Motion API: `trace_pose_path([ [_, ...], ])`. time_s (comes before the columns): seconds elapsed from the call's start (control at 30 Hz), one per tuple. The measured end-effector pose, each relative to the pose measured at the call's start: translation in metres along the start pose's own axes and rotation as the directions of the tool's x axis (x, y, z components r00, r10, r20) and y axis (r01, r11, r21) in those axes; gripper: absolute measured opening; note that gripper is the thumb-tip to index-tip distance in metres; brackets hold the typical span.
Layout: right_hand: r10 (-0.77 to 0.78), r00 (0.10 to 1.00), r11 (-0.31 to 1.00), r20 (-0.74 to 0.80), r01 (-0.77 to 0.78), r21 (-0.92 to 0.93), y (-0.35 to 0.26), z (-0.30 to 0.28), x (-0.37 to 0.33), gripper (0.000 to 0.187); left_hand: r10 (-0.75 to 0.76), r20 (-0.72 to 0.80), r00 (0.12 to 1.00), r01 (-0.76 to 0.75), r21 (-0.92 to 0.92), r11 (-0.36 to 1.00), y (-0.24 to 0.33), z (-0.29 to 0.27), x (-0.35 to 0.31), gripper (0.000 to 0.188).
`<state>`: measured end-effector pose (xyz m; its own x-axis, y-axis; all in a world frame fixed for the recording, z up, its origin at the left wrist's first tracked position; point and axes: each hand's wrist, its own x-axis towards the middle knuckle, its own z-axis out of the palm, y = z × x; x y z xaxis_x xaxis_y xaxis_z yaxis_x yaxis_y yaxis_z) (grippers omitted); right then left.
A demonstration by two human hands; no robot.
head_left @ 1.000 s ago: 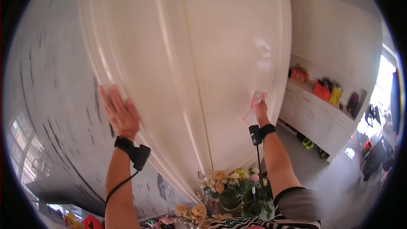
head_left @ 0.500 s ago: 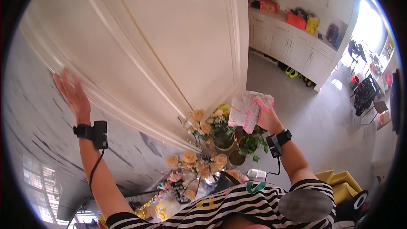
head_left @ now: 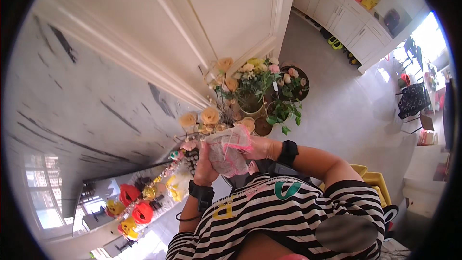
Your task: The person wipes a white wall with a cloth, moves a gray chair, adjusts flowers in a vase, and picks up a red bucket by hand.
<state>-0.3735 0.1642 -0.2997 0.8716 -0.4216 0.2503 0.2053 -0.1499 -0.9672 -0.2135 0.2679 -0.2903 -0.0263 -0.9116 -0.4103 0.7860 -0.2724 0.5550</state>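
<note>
- We have the white cloth with pink trim (head_left: pixel 230 149) bunched up in front of the chest, both hands on it, above the striped shirt (head_left: pixel 279 212).
- Left hand (head_left: pixel 206 166): fingers curled shut around the cloth's lower left side, palm under it. Looks like a firm wrap, though the fingertips are hidden by the fabric.
- Right hand (head_left: pixel 257 148): closed on the cloth's right edge, thumb side pinching the pink hem. How much fabric is in that pinch, we cannot tell.
- Risk 1: the cloth is wadded, not folded. A loose corner hangs toward the shirt; if one hand lets go to re-grip, we judge the bundle could unroll and drop.
- Risk 2: the potted flowers (head_left: pixel 250 86) and the peach roses (head_left: pixel 210 115) sit just beyond the hands. Any shake-out or wide swing of the cloth could catch stems or tip a pot.
- Risk 3: the wrist device cable (head_left: pixel 185 216) loops under the left forearm; it could snag the fabric if we pull downward.
- Risk 4: the cluttered shelf with red and yellow items (head_left: pixel 139 202) lies to the lower left, near that elbow; a backward elbow move could knock something off.
- White panelled door (head_left: pixel 202 14) is well apart from both hands.
</note>
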Motion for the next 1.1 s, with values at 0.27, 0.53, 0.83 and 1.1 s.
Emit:
trace_pose_path([
  [0.27, 0.499, 0.847, 0.767, 0.185, -0.531, 0.359, -0.015, 0.025, 0.000, 0.036, 0.364, -0.198, 0.910, -0.216, 0.523, 0.825, -0.004, -0.080, -0.056, 0.032],
  [0.53, 0.762, 0.644, 0.644, -0.076, -0.737, 0.206, 0.010, -0.002, -0.055, 0.036, 0.465, -0.446, 0.765, -0.417, 0.209, 0.885, 0.024, -0.124, -0.135, 0.048],
  [0.83, 0.744, 0.651, 0.640, -0.152, -0.759, -0.121, 0.032, -0.005, -0.118, 0.033, 0.545, -0.547, 0.636, -0.387, 0.385, 0.838, -0.010, -0.164, -0.165, 0.051],
  [1.1, 0.784, 0.491, 0.451, -0.380, -0.871, -0.193, 0.046, -0.014, -0.165, 0.029, 0.403, -0.607, 0.684, -0.349, 0.213, 0.913, -0.028, -0.197, -0.165, 0.051],
])
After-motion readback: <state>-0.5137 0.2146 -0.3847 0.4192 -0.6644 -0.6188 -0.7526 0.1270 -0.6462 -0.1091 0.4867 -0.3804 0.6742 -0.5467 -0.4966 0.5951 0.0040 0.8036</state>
